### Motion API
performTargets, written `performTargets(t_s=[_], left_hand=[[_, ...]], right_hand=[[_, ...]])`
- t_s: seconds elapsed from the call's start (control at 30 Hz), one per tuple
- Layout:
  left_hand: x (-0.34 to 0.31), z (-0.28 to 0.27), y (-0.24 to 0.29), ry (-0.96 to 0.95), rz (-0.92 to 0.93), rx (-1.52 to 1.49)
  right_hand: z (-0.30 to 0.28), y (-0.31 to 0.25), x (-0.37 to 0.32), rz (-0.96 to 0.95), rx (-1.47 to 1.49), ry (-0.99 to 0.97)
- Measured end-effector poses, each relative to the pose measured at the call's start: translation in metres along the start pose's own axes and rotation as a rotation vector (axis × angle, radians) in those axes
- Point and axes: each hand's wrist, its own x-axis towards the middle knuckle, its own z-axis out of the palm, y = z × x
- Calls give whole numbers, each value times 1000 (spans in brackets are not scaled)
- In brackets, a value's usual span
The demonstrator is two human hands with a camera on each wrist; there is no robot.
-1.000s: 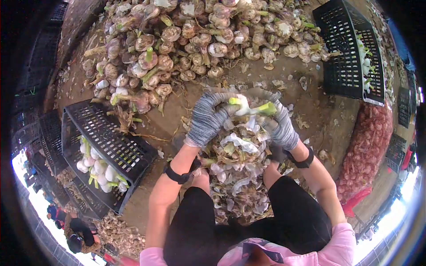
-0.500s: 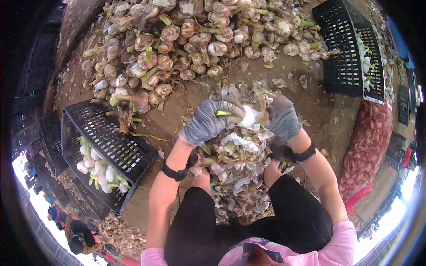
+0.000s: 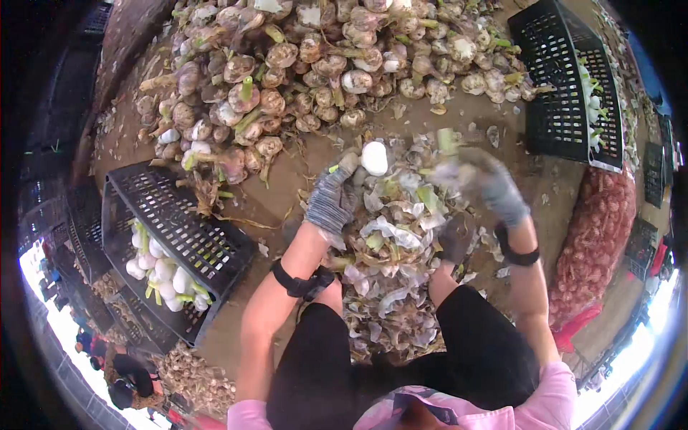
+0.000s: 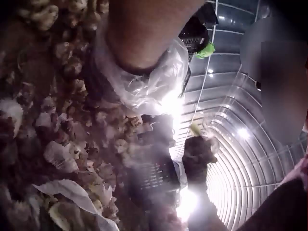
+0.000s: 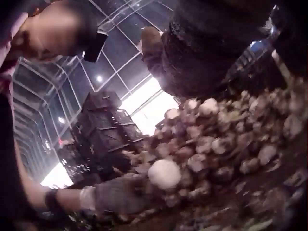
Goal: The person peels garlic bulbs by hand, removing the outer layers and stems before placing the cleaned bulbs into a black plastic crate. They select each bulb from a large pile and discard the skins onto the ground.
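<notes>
In the head view a peeled white garlic bulb (image 3: 374, 158) sits at the fingertips of my gloved left hand (image 3: 331, 197). The fingers grip its green stem, whose cut end shows beside the thumb. From the right wrist view the same bulb looks round and smooth, in front of the grey glove. My gloved right hand (image 3: 493, 185), blurred by motion, is off to the right. Pale garlic skins (image 3: 450, 172) with a stem-like piece are at its fingertips. Below the hands lies a heap of peeled-off skins (image 3: 390, 265), between the person's feet.
A large pile of unpeeled garlic (image 3: 315, 72) spreads ahead. A tilted black crate (image 3: 179, 215) with white bulbs stands at left, another black crate (image 3: 548, 93) at far right. Beside that lies a red net sack (image 3: 591, 244). Another person (image 3: 132, 373) is at lower left.
The hands were together on the garlic bulb; they have moved apart. My right hand has pulled skin off and swung right, while my left keeps the bulb, which shows white and bare.
</notes>
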Motion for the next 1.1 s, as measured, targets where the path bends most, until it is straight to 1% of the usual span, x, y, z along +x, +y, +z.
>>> performTargets(t_s=[0.03,0.1,0.13,0.17,0.2,0.23,0.27,0.3,0.33,0.37,0.4,0.43,0.47,0.53,0.6,0.63,0.67,0.7,0.73,0.77,0.8,0.83,0.9,0.93,1.0,1.07,1.1], left_hand=[[0,8,-5,-16,-9,-1],[-9,29,-17,-9,-28,212],[-13,39,-23,-19,-29,208],[-18,50,-29,-142,33,399],[-24,64,-33,-266,96,593],[-30,81,-38,-282,162,588],[-45,101,-24,-309,43,695],[-45,100,-27,-320,131,707],[-44,98,-30,-331,220,719],[-45,96,-28,-336,223,717],[-47,92,-24,-316,93,724],[-47,89,-22,-296,-36,728],[-45,88,-23,-301,-32,727],[-41,85,-23,-266,-109,680],[-37,82,-24,-247,-99,715],[-33,77,-26,-253,-24,776],[-28,73,-28,-258,52,835],[-24,68,-26,-284,286,1172],[-24,71,-24,-283,288,1174],[-25,76,-21,-260,201,1080],[-26,79,-20,-237,115,985],[-25,78,-20,-239,111,988],[-21,75,-22,-245,182,1106],[-19,74,-24,-245,181,1104],[-16,72,-27,-216,122,1036],[-10,68,-27,-212,142,1072],[-9,65,-29,-154,310,1157]], right_hand=[[15,-2,2,-5,-8,16],[48,4,6,-359,-290,56],[54,5,5,-535,-432,69],[55,-3,2,-537,-439,76],[56,-15,-3,-192,110,10],[56,-22,-5,161,654,-60],[35,-14,-1,111,840,-26],[21,-31,-4,-27,916,64],[-3,-42,-14,-140,1077,46],[-47,-23,-18,-310,1179,47],[-49,-48,-16,-607,1248,-213],[-47,-71,-7,-674,1221,-664],[-51,-75,3,-692,1173,-755],[-51,-69,26,-362,926,-15],[-29,-52,81,-100,639,151],[-18,-45,105,-105,640,148],[-6,-38,129,57,692,261],[3,-32,151,223,740,373],[9,-27,170,391,784,485],[10,-21,188,391,786,484],[12,-19,203,421,893,611],[11,-14,212,450,1002,742],[17,-18,213,423,1025,759],[19,-20,213,397,1041,771],[15,-12,218,372,1058,783],[4,5,229,229,1068,655],[-14,36,243,230,1069,655]])
